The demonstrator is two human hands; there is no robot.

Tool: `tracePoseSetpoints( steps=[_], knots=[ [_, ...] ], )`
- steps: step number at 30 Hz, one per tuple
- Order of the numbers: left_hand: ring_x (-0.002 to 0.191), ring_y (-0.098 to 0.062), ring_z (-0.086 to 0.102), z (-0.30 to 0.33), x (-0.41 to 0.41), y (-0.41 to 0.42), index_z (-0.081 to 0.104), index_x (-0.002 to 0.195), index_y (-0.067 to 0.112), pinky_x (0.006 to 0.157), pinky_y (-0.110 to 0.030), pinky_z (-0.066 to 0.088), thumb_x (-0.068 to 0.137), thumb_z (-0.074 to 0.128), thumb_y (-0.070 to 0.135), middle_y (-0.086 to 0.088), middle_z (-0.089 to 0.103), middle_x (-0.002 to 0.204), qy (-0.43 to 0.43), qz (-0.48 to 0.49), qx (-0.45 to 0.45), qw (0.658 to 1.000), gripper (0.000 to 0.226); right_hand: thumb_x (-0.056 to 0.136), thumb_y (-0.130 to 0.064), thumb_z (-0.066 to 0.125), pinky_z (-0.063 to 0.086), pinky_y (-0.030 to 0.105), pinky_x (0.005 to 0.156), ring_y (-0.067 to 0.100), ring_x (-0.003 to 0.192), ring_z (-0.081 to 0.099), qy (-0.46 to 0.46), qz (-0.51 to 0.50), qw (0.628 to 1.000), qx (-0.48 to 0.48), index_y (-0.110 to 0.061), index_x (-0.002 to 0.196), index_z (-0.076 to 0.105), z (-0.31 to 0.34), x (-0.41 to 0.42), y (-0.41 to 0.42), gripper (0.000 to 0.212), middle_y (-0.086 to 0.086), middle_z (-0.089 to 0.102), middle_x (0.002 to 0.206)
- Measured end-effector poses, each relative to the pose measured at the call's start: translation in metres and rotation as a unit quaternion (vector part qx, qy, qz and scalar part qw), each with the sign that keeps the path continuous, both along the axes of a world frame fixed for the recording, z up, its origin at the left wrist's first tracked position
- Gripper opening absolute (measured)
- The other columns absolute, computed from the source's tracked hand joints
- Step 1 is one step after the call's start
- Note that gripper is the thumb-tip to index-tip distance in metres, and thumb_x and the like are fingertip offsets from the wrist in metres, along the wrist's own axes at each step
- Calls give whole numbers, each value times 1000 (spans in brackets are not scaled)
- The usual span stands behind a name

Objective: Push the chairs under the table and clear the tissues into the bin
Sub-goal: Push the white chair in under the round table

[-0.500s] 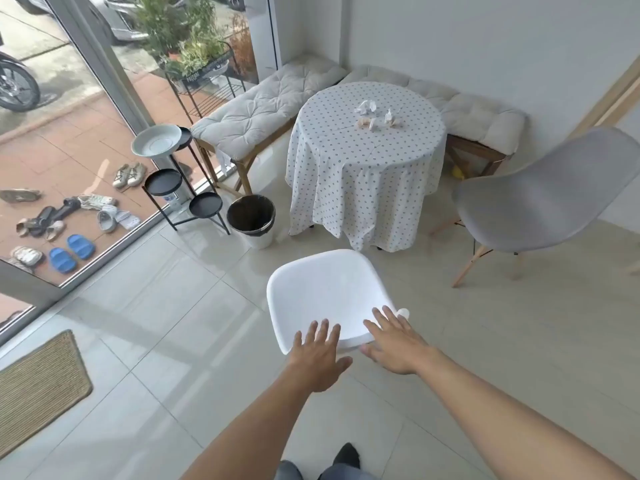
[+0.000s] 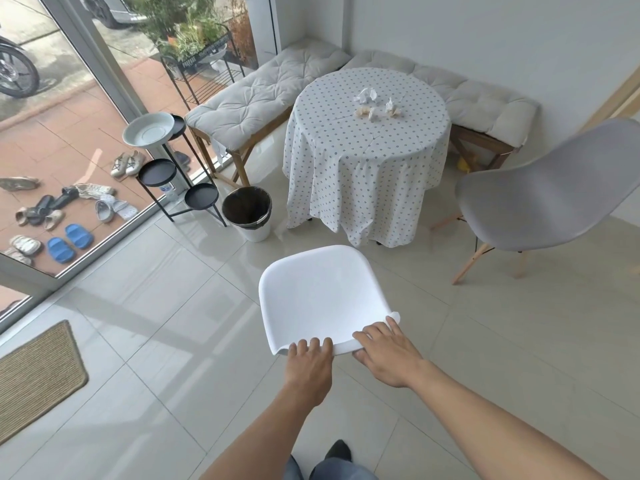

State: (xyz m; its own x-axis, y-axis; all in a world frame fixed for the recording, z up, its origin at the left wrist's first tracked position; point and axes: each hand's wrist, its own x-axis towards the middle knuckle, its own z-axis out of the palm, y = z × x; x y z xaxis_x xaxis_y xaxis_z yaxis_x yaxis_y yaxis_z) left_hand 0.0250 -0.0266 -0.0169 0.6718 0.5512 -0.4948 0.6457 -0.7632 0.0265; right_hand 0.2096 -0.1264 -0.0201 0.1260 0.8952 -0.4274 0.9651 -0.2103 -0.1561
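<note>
A white chair (image 2: 320, 294) stands on the tiled floor in front of me, its back edge nearest me. My left hand (image 2: 308, 367) and my right hand (image 2: 388, 355) both curl over that back edge and grip it. Beyond it is a round table (image 2: 367, 161) under a dotted cloth, with several crumpled tissues (image 2: 377, 103) on top. A grey chair (image 2: 547, 199) stands to the table's right, turned away from it. A white bin (image 2: 247, 213) with a dark liner sits left of the table.
Cushioned benches (image 2: 256, 95) line the corner behind the table. A black tiered stand (image 2: 173, 178) with a pale bowl stands by the bin. A glass door (image 2: 69, 140) runs along the left, shoes outside. A woven mat (image 2: 34, 372) lies at lower left.
Both hands, fingers spread just over the white chair's back before, have closed onto its back edge.
</note>
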Motion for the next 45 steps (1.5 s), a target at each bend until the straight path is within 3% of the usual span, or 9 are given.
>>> tracePoseSetpoints(
  steps=[6,19,30,45],
  knots=[
    [106,-34,57,-2,-1,10,44,131,14,94,-45,42,102,42,15,-7,56,118,-44,-21,-1,999,28,107,-52,27,14,50,124,28,134,43,-4,-1,1000,22,-22,145,43,-4,2,1,51,4,53,143],
    [102,-34,58,-6,-3,52,44,128,14,94,-46,47,104,36,15,-8,57,114,-59,-83,-8,995,25,106,-53,29,26,47,117,28,124,51,-18,-19,998,49,-22,137,51,-7,-3,24,50,3,59,132],
    [103,-36,59,1,0,172,46,126,14,96,-47,47,112,33,27,-10,59,114,-43,-162,-6,986,24,105,-57,27,25,43,116,23,132,46,21,-98,994,32,-25,142,47,-7,-15,113,52,-3,56,142],
    [121,-36,55,8,49,349,47,133,12,106,-46,42,111,33,28,-10,58,128,0,-243,5,970,29,105,-60,27,21,40,119,22,136,44,57,-215,974,39,-25,144,46,-6,-8,256,55,-3,55,145]
  ],
)
